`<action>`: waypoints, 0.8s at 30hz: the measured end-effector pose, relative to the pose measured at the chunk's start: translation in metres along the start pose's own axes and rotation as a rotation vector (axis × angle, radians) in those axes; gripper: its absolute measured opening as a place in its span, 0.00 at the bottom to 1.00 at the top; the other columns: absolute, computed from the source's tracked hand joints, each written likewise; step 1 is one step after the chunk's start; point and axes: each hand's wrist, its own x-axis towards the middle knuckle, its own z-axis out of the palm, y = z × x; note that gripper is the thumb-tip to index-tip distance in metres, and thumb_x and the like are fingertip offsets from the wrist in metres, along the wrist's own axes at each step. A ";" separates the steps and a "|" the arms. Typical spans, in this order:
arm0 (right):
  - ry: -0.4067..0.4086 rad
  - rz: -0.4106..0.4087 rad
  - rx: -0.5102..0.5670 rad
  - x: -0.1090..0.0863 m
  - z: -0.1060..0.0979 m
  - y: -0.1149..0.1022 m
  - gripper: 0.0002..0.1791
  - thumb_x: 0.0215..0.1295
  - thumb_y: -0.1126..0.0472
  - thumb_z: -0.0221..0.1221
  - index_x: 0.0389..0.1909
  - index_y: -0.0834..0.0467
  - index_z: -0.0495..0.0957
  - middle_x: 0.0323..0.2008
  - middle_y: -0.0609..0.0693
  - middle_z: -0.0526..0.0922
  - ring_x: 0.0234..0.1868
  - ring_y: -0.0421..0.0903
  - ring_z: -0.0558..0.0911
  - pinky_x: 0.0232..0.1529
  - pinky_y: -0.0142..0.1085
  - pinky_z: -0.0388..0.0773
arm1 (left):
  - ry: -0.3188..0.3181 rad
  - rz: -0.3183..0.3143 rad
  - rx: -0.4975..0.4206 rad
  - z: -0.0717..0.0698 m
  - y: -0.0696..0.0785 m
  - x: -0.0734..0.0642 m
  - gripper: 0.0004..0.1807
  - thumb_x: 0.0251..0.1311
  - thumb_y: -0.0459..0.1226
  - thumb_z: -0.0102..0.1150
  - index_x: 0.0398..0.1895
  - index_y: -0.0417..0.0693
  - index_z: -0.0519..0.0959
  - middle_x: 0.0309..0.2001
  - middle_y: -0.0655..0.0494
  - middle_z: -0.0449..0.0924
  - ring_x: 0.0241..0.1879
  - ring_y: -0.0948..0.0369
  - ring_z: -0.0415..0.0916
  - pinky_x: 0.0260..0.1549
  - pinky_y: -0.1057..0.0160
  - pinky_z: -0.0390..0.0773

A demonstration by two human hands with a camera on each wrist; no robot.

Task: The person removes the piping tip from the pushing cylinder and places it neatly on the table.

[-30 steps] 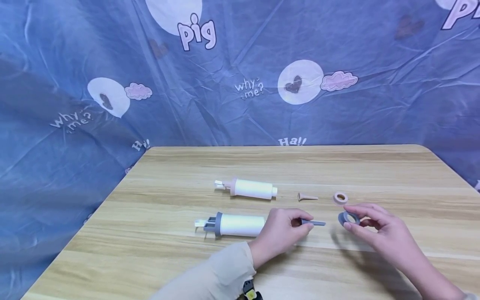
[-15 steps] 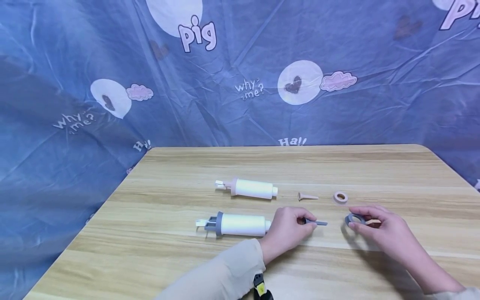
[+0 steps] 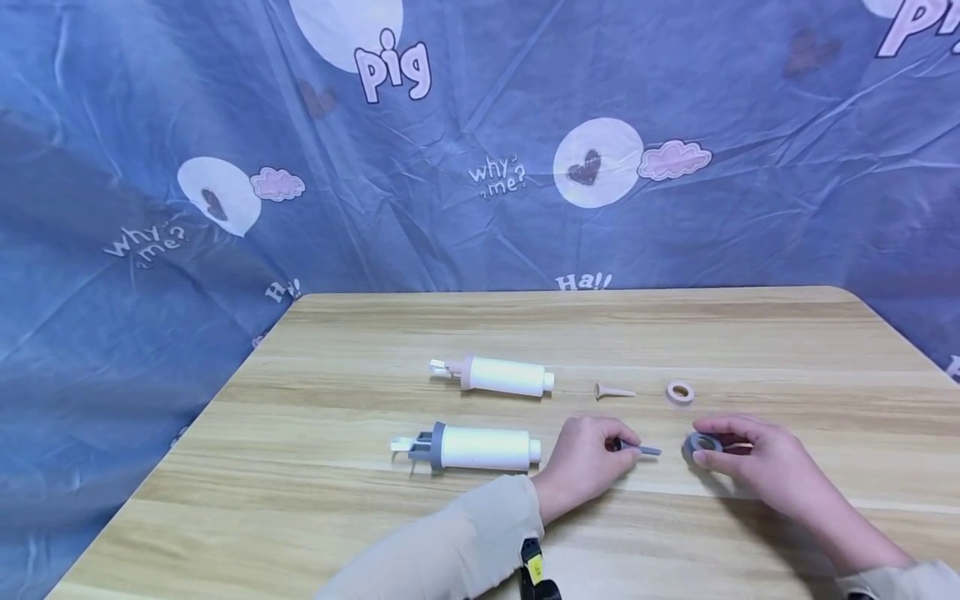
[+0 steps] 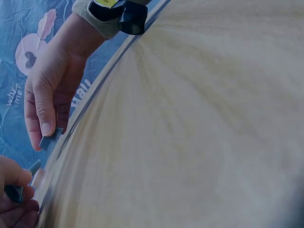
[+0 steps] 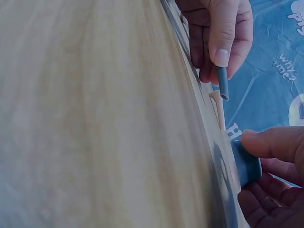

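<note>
My left hand [image 3: 588, 458] pinches a small dark grey funnel-shaped piece [image 3: 649, 451] by its wide end, its narrow stem pointing right, low over the table. In the right wrist view that grey stem [image 5: 223, 84] sticks out below the thumb. To the right, my right hand [image 3: 761, 462] holds a grey ring [image 3: 690, 453] between thumb and fingers, close to the tabletop. The ring's side wall [image 5: 247, 166] shows in the right wrist view. Left of my left hand lies a white cylinder [image 3: 486, 448] with a grey collar and a white-tipped grey end.
Behind, in a row on the wooden table [image 3: 360, 533], lie a similar white cylinder [image 3: 507, 377] with a pink collar, a pink funnel-shaped piece [image 3: 618, 392] and a pink ring [image 3: 680, 403]. A blue printed curtain [image 3: 450, 225] hangs beyond the table's back edge.
My right hand has lowered the grey ring toward the table, ending slightly right of where it was. My left hand has shifted a little right with the grey funnel-shaped piece.
</note>
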 end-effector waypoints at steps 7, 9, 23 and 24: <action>-0.026 0.047 -0.031 0.002 0.000 0.004 0.29 0.50 0.51 0.67 0.50 0.64 0.77 0.43 0.60 0.81 0.33 0.26 0.73 0.32 0.24 0.72 | 0.009 0.058 0.131 0.003 -0.002 0.001 0.05 0.50 0.34 0.64 0.31 0.52 0.85 0.29 0.67 0.83 0.25 0.78 0.69 0.26 0.83 0.66; -0.032 0.053 -0.022 0.002 0.000 0.005 0.29 0.50 0.51 0.68 0.50 0.64 0.77 0.43 0.60 0.81 0.33 0.26 0.73 0.32 0.24 0.72 | 0.007 0.067 0.163 0.003 -0.003 0.001 0.05 0.51 0.35 0.64 0.31 0.53 0.85 0.30 0.67 0.84 0.26 0.78 0.69 0.26 0.83 0.66; -0.039 0.056 0.023 0.003 0.002 0.007 0.28 0.50 0.53 0.68 0.50 0.65 0.76 0.42 0.58 0.82 0.33 0.26 0.74 0.31 0.24 0.74 | 0.012 0.105 0.335 0.006 -0.002 0.000 0.03 0.53 0.38 0.62 0.30 0.57 0.84 0.26 0.70 0.82 0.23 0.80 0.68 0.25 0.84 0.64; -0.039 0.056 0.027 0.003 0.002 0.007 0.28 0.50 0.53 0.68 0.50 0.65 0.76 0.42 0.58 0.82 0.33 0.26 0.74 0.31 0.24 0.74 | 0.013 0.104 0.341 0.006 -0.002 0.000 0.03 0.53 0.38 0.62 0.29 0.57 0.84 0.26 0.71 0.82 0.24 0.80 0.68 0.25 0.84 0.64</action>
